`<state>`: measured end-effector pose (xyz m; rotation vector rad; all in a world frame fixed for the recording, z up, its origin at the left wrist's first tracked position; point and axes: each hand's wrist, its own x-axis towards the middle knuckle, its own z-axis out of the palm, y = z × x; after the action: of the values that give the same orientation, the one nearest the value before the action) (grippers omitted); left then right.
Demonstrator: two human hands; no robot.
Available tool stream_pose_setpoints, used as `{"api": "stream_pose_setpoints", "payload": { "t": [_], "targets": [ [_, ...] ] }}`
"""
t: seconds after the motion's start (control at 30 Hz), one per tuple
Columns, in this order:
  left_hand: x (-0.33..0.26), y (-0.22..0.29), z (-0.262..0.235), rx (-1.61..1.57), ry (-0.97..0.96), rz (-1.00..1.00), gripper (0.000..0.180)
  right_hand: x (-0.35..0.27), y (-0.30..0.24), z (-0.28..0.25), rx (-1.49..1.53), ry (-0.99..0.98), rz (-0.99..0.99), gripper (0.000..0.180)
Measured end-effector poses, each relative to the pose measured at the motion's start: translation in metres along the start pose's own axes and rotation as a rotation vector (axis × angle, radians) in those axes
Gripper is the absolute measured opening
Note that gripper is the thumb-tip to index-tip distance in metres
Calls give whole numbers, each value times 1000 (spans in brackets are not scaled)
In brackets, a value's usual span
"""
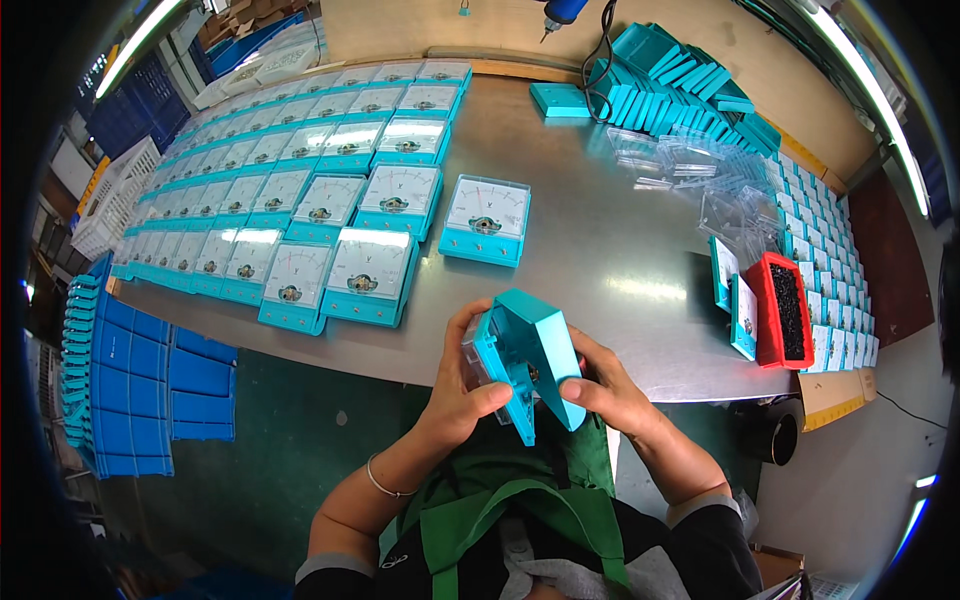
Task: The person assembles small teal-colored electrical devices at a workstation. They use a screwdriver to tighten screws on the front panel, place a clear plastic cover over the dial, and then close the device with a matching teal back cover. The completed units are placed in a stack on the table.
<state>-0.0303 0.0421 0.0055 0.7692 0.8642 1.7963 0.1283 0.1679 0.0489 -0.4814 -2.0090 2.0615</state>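
Observation:
Just beyond the table's near edge, my left hand [455, 395] is closed around the front part of a voltmeter [516, 400], a teal panel with a transparent cover, tilted on its side. Closed on a teal back case [540, 330] is my right hand [610, 388], thumb on the near corner. The two parts meet toward the far end and gape toward me, with some inner metal showing between them. The dial is turned away from view. Ahead of my hands, a single assembled voltmeter [485, 220] lies face up on the metal table [570, 210].
Rows of voltmeters [365, 275] cover the table's left. Teal cases [650, 95] are heaped at the back right, near transparent covers [700, 165]. A red bin [782, 310] of small black parts stands right, beside dial panels [743, 315]. A powered screwdriver [562, 14] hangs overhead.

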Motion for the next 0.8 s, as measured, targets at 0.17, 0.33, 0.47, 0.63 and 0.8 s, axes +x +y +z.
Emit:
{"api": "stream_pose_setpoints", "payload": {
  "t": [0.17, 0.33, 0.47, 0.63, 0.8],
  "targets": [
    [-6, 6, 6, 224, -56, 37, 95, -8, 5, 1, 37, -56, -2, 85],
    [-12, 12, 9, 557, -199, 196, 99, -19, 21, 5, -93, -97, -166, 93],
    [-7, 9, 8, 977, -135, 313, 101, -18, 15, 12, -44, -87, 19, 90],
    [-2, 1, 9, 876, 39, 492, 101, -28, -14, 12, -546, 150, -446, 81],
    [2, -12, 19, 1247, 75, 831, 105, -14, -1, 31, -744, 457, -678, 61]
  ]
}}
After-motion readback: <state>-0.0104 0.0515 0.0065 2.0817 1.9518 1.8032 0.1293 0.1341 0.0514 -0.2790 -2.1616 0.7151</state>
